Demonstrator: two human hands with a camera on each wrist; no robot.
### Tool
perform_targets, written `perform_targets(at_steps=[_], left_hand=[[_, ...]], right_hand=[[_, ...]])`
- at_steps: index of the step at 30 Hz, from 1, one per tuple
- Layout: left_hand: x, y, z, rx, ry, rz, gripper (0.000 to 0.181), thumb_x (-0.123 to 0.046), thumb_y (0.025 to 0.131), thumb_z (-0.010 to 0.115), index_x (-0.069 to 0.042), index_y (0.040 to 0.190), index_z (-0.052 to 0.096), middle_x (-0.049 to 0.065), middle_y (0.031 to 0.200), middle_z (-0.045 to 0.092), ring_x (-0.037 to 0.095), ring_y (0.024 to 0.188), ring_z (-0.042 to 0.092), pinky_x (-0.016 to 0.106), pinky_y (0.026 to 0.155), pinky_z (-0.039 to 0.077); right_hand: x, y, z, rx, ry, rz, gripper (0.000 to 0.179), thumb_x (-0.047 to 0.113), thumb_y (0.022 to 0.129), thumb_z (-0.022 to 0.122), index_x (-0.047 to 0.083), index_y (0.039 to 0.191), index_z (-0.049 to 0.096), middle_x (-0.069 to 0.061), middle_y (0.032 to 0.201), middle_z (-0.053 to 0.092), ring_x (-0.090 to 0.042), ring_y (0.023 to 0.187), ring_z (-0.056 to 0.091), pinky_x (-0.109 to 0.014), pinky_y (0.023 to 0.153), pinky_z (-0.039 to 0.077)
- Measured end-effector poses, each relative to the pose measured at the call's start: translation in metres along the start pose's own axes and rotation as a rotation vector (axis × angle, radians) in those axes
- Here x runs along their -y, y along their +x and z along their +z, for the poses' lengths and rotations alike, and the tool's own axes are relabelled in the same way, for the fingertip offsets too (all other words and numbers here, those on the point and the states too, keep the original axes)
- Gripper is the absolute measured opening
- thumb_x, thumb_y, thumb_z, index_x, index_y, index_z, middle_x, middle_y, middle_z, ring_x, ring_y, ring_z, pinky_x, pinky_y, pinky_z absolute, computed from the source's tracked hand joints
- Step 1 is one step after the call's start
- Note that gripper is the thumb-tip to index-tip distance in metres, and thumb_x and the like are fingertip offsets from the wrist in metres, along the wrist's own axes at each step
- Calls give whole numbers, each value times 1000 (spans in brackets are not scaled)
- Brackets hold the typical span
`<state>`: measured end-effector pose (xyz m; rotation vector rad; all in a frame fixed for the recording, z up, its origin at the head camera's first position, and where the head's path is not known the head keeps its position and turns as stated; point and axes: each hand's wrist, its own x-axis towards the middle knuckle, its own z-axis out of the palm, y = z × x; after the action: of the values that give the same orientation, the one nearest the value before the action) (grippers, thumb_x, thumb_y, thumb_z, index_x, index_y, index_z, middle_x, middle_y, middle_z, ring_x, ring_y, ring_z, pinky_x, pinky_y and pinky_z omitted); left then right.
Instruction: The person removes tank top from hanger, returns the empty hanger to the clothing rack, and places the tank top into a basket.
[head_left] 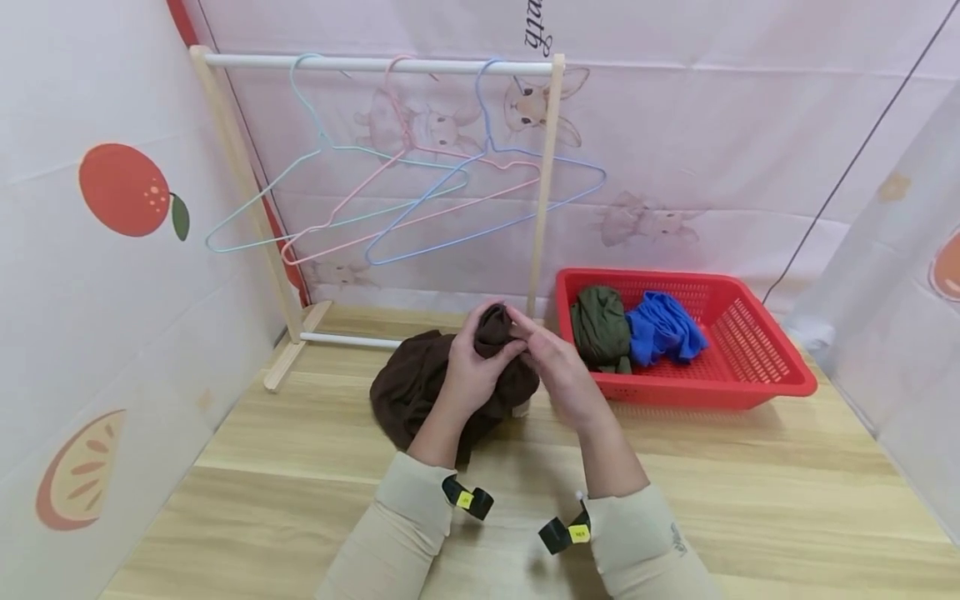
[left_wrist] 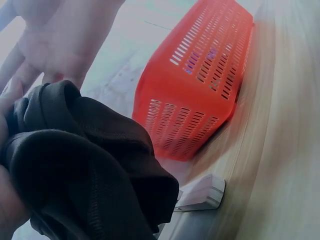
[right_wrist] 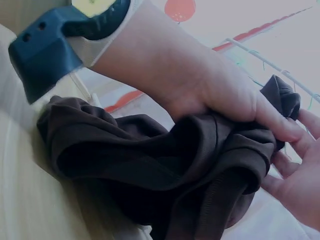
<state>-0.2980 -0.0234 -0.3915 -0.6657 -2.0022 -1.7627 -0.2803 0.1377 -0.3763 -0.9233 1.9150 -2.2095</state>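
Observation:
A crumpled dark brown garment (head_left: 412, 383) is bunched at the middle of the table, its upper part lifted by my left hand (head_left: 472, 367). That hand grips a gathered fold, with the thumb across the front. My right hand (head_left: 566, 379) is at the fold's right side, fingers fairly straight and their tips right at the cloth. The right wrist view shows the garment (right_wrist: 200, 165) hanging in loose folds below the left hand (right_wrist: 225, 95), with the right hand (right_wrist: 300, 185) close by the left thumb. Its exact kind is hidden by the folds.
A wooden rack (head_left: 551, 183) stands behind, with a green hanger (head_left: 262, 192), a pink hanger (head_left: 345, 200) and a blue hanger (head_left: 450, 175) on its white bar. To the right, a red basket (head_left: 750, 387) holds an olive-green cloth (head_left: 600, 329) and a blue cloth (head_left: 663, 329).

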Motion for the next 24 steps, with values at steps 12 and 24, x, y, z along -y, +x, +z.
perform_targets(at_steps=[12,24], left_hand=[[-6,7,-8,-301,-35,65,38,1,87,71,-1,123,60,21,113,65,27,106,62,34,92,50],[-4,10,-8,-355,-358,52,36,-10,90,71,-7,123,60,2,104,68,28,105,63,33,91,53]], right_hand=[[-10,3,-12,-106,-187,14,65,16,93,66,18,151,38,-8,151,44,-30,140,40,-46,113,35],[-47,10,13,146,-451,150,111,15,65,92,32,153,26,6,152,40,-16,136,42,-44,113,33]])
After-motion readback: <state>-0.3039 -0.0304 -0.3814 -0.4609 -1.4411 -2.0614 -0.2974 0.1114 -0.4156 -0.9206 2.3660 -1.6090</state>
